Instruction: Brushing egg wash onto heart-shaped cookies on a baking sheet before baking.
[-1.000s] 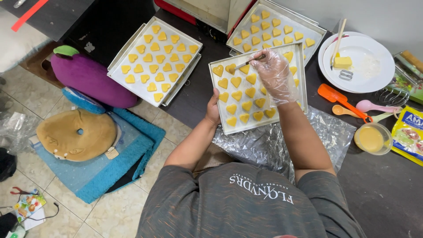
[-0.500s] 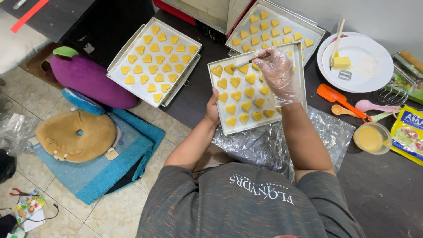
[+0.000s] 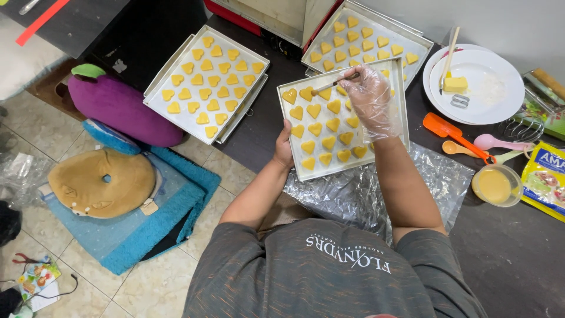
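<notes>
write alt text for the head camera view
A plastic-gloved right hand brushes yellow heart-shaped cookies with a small wooden-handled brush while the bare left hand steadies their metal baking tray on a dark table.

Purple eggplant plush (image 3: 120,109), round tan cushion (image 3: 100,184), blue mat (image 3: 147,229), white plates (image 3: 479,82), orange spatula (image 3: 453,134)

Even, bright indoor light from above; soft shadows only, mild glare on the crinkled clear plastic sheet (image 3: 376,194); sharp throughout, slight wide-angle bending at edges
</notes>
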